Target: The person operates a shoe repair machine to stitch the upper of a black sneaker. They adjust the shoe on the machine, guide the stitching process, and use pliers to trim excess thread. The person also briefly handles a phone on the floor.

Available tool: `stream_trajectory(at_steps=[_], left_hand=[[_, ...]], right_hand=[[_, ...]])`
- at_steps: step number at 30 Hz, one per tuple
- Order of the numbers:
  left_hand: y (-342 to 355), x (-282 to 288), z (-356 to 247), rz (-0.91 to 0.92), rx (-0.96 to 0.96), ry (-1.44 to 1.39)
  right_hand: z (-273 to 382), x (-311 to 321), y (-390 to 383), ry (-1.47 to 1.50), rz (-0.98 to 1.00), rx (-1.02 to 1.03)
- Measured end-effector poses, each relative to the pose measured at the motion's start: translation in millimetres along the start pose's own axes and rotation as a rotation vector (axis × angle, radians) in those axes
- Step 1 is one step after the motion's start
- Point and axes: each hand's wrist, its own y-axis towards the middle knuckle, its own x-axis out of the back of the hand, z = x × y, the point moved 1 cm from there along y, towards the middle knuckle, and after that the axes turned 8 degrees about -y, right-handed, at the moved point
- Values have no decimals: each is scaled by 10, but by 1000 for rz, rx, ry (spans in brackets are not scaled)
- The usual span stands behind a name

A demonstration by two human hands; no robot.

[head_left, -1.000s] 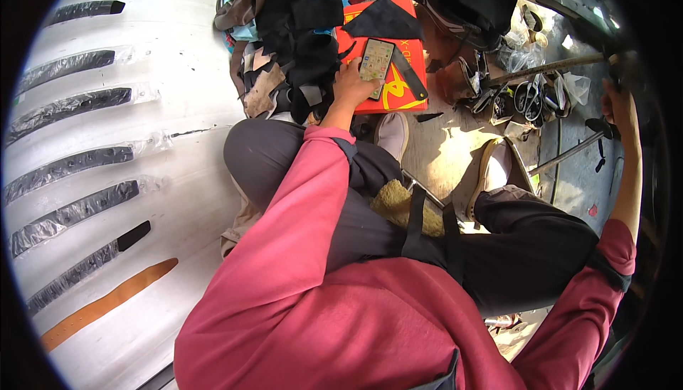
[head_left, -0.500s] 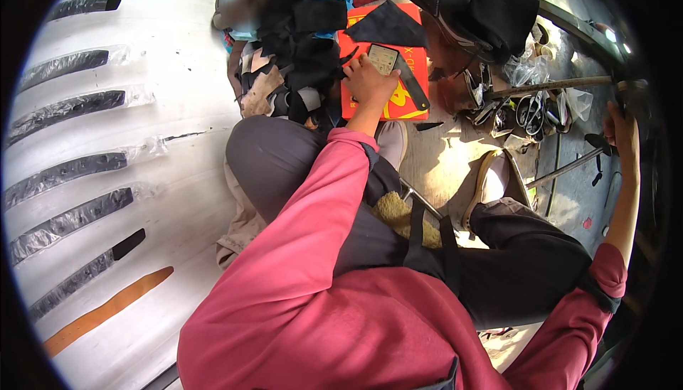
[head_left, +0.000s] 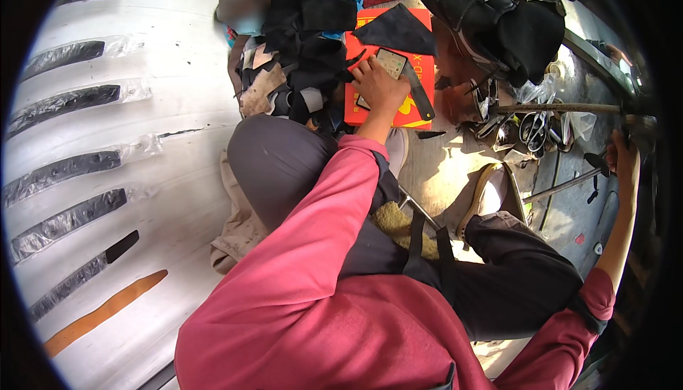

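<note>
My left hand [head_left: 384, 86] lies over a phone [head_left: 392, 63] with a lit screen, its fingers bent but not wrapped round it. The phone rests on a red and yellow box [head_left: 421, 71]. A black triangular piece of material [head_left: 398, 31] lies on the box's far part, and a dark, narrow strip [head_left: 420, 93] beside the phone. Out at the far right, my right hand [head_left: 623, 157] is closed at a dark part of a metal frame, below a horizontal rod [head_left: 562, 108]. What its fingers hold is in shadow and hard to see.
Black scraps [head_left: 299, 41] are heaped left of the box. Wrapped dark strips and a brown strip [head_left: 107, 312] lie on the pale surface at left. A large black machine part [head_left: 491, 27] stands at the far right, near shoes or sandals [head_left: 530, 116]. A slanting metal bar [head_left: 421, 209] is by my legs.
The view has shifted slightly. My left hand has slid a little nearer and to the right over the phone, which is now tilted more. My right hand remains by the metal frame.
</note>
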Motion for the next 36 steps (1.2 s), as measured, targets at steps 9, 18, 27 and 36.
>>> stream_trajectory(at_steps=[9, 18, 27, 36], left_hand=[[11, -22, -8, -27, -18, 9], [28, -8, 4, -29, -27, 9], [30, -16, 6, -25, -23, 5], [27, -25, 11, -28, -26, 4]], right_hand=[[-61, 12, 30, -20, -3, 6], [-18, 0, -65, -35, -38, 106], [5, 6, -85, -25, -48, 114], [-23, -2, -59, -37, -66, 75]])
